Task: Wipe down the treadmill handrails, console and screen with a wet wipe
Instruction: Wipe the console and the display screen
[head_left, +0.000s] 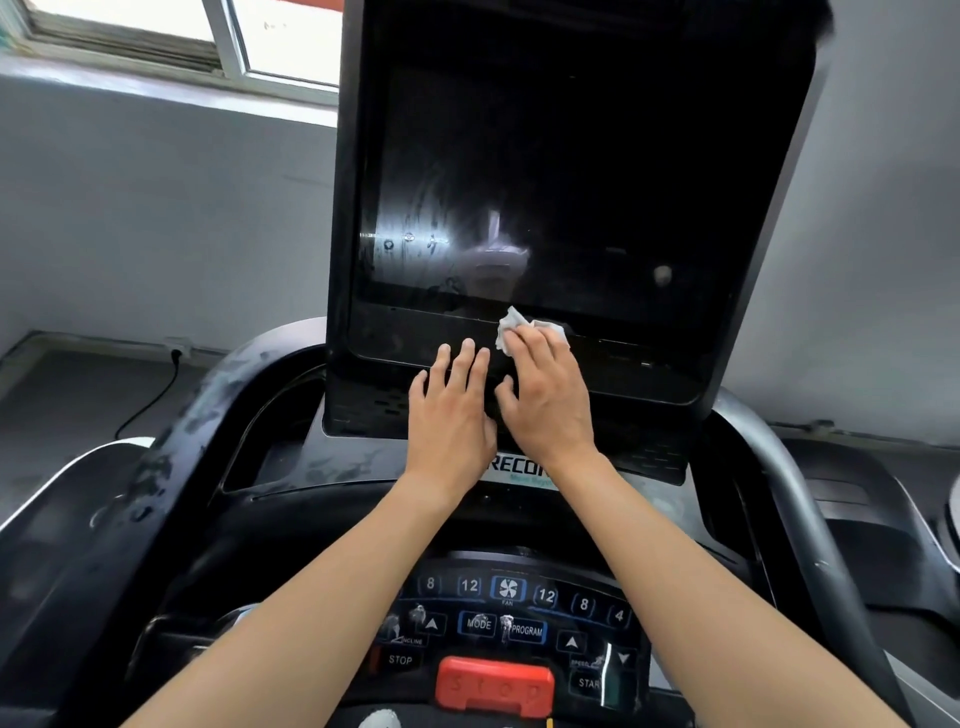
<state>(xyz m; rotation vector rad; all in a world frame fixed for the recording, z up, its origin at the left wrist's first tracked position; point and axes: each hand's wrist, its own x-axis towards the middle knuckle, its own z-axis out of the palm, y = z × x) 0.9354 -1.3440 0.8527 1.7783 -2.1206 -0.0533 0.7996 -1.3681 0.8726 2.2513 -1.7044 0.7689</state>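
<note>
Wet wipe (511, 323), white and crumpled, sits bunched under the straight fingertips of the right hand (545, 400), pressed onto the glossy black bezel (405, 338) at the six o'clock edge of the screen (571, 156). At its eight o'clock the left hand (449, 421) lies flat, fingers straight, holding nothing. Smeared streaks (421, 228) cloud the dark glass.

Treadmill console (332, 467), centre of my view.
Its screen bezel (415, 338) carries a white wet wipe (511, 325) under my right hand (545, 395); my left hand (449, 415) lies flat alongside.
</note>
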